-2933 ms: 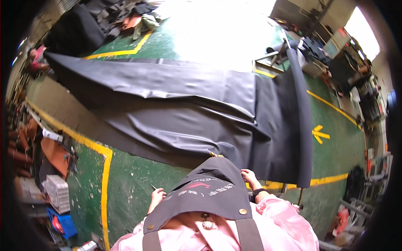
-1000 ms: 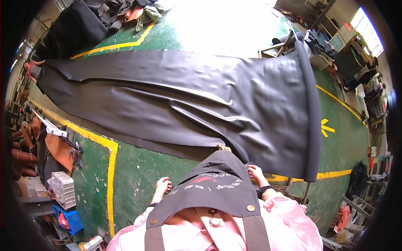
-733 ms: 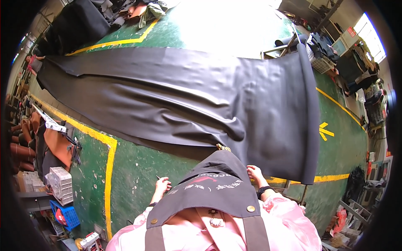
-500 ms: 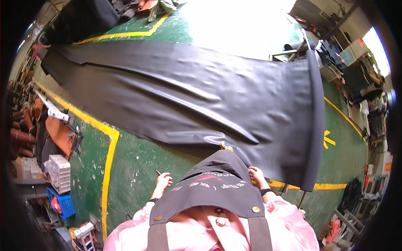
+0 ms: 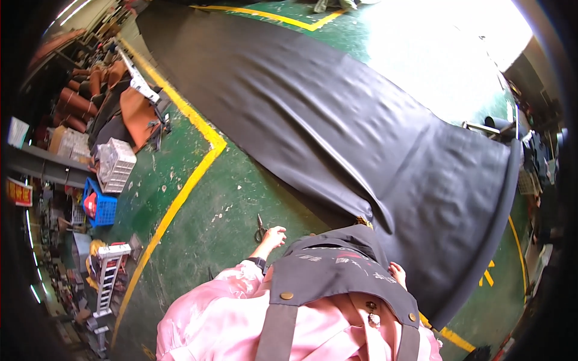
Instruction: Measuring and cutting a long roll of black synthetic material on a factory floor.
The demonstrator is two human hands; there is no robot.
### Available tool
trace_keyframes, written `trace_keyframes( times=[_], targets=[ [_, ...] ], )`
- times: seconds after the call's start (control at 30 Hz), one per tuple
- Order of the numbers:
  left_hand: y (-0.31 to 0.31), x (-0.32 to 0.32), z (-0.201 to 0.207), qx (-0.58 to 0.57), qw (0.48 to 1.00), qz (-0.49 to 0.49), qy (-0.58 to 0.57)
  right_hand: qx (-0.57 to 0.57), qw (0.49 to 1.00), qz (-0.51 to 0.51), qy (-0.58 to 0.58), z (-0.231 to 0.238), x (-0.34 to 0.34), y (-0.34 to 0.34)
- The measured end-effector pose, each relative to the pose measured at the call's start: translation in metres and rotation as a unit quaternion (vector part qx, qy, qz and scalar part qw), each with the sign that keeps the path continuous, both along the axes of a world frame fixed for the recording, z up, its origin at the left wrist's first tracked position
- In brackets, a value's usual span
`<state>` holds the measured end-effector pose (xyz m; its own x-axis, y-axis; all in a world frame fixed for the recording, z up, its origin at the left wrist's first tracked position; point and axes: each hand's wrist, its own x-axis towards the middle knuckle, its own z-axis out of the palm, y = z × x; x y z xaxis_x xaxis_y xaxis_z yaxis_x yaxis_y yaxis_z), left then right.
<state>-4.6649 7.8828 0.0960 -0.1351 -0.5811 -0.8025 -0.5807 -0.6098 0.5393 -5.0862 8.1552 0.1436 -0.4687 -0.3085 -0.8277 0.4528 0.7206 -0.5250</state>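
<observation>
Black sheeting (image 5: 313,108) spreads from a roll (image 5: 507,195) likely steadying it; my half-curled left hand (image 5: 274,238) holds scissors (image 5: 260,232); I can't tell if my right hand (image 5: 397,274), partly behind the apron (image 5: 337,277), grips.

Left arm (image 5: 220,289)'s out front, kinda angled inward, with the left hand (image 5: 274,239) off to one side of the body and its fingers loosely curled. Right arm's mostly blocked by the chest (image 5: 343,292), so basically just the right hand (image 5: 397,274) pokes out. It's half hidden, tbh can't tell its grip.
</observation>
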Motion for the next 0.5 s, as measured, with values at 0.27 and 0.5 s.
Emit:
trace_keyframes(
  times=[0.27,0.5],
  targets=[
    [0.006,-0.001,0.002,0.003,1.000,0.003,0.005,-0.011,1.000,-0.001,-0.001,-0.009,-0.010,0.001],
    [0.000,0.010,-0.006,0.018,0.999,0.032,0.027,-0.011,1.000,-0.016,-0.017,-0.003,-0.004,-0.010]
  ],
)
